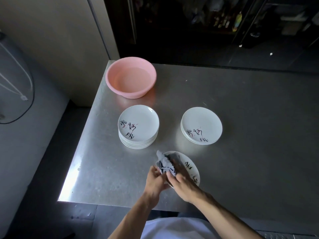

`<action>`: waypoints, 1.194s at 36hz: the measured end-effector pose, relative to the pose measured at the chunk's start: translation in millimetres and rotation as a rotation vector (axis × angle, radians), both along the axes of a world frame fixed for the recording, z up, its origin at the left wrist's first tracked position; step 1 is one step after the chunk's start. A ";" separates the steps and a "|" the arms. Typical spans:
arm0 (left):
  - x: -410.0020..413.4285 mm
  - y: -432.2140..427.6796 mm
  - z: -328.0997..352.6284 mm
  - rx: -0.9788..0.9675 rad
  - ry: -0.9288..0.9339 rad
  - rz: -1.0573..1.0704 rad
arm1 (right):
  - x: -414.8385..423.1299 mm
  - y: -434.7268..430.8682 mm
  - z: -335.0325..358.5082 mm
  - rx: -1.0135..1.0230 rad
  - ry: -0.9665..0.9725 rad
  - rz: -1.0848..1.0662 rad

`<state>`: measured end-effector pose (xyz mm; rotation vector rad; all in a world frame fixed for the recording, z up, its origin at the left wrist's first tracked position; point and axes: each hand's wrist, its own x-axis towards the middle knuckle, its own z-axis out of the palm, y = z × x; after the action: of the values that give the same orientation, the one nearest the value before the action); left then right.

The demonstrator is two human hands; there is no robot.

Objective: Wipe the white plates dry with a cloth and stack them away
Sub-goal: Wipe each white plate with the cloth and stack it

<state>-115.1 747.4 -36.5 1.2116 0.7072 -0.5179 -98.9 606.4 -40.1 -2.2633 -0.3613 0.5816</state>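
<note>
A white plate (189, 165) with black brush lettering is held tilted above the steel table's near edge. My left hand (155, 180) grips its left rim from below. My right hand (183, 185) presses a crumpled grey cloth (166, 163) onto the plate's face, fingers curled round the cloth. A tall stack of several white plates (138, 126) stands to the left of centre. A shorter stack of white plates (201, 125) stands to the right of it.
A pink plastic basin (131, 77) with water sits at the table's far left corner. The steel table (250, 135) drops off at its left edge and near edge. Dark shelving stands behind the table's far edge.
</note>
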 end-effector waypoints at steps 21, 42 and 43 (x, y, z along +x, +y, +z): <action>14.4 -20.3 13.9 -0.041 -0.060 0.139 | -2.3 10.6 18.0 -0.062 -0.149 0.003; 10.7 6.6 -25.9 -0.057 0.022 0.119 | 37.9 -37.8 28.6 0.423 0.039 -0.805; 8.5 9.8 -27.3 -0.095 -0.008 0.101 | 38.8 -41.0 26.3 0.398 0.049 -0.842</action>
<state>-106.6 757.3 -63.8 1.0832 0.7250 -0.4576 -60.2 565.3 -13.8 -1.7835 0.4596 0.1002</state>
